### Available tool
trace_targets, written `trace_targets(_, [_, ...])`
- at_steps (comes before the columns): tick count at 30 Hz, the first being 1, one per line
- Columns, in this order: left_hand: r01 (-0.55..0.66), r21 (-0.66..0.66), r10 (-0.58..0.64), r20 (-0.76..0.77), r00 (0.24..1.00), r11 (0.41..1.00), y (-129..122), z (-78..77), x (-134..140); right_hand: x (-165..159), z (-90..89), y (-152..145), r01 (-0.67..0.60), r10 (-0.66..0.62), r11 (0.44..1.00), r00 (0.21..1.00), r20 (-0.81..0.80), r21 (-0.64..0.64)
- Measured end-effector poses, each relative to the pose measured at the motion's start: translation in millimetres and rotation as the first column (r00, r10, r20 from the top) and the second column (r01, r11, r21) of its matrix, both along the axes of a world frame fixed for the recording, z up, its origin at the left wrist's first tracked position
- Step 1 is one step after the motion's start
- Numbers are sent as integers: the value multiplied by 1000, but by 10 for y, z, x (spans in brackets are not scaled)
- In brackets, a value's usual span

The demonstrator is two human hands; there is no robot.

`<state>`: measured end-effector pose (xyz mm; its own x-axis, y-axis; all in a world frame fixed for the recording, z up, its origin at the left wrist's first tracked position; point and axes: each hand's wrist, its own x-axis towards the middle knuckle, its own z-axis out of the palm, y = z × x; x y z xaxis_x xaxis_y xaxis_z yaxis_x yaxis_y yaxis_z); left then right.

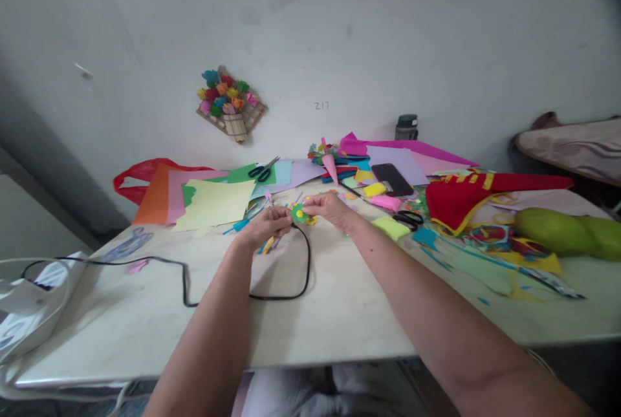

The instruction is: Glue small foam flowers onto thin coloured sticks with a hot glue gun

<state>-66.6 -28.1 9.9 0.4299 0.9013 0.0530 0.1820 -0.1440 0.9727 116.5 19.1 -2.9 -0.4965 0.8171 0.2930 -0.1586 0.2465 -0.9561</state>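
Observation:
Over the middle of the table, a small green paper flower (299,213) with a yellow centre is pinched between my two hands. My left hand (270,223) grips its left edge, and my right hand (330,207) holds its right edge with thumb and fingers. Just beneath my left fingers begins a black cable (309,262), which loops over the tabletop; what it connects to there is hidden. Small coloured paper pieces and blue and yellow strips lie partly covered behind and under my hands.
Coloured paper sheets (213,200) and black scissors (262,172) lie at the back left. On the right are a phone (392,180), more scissors (408,218), red cloth (451,203) and green fruit (553,231). A power strip (41,300) sits at the left edge.

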Motion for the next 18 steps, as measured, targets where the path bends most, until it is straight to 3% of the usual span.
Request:
trace_targets(6, [-1, 15, 1, 8, 1000, 1000, 22, -28, -28, 25, 22, -15, -45, 45, 999, 999, -10, -15])
trace_targets(18, [-10, 9, 9, 51, 999, 1000, 11, -18, 7, 25, 41, -26, -17, 17, 1000, 1000, 3, 3])
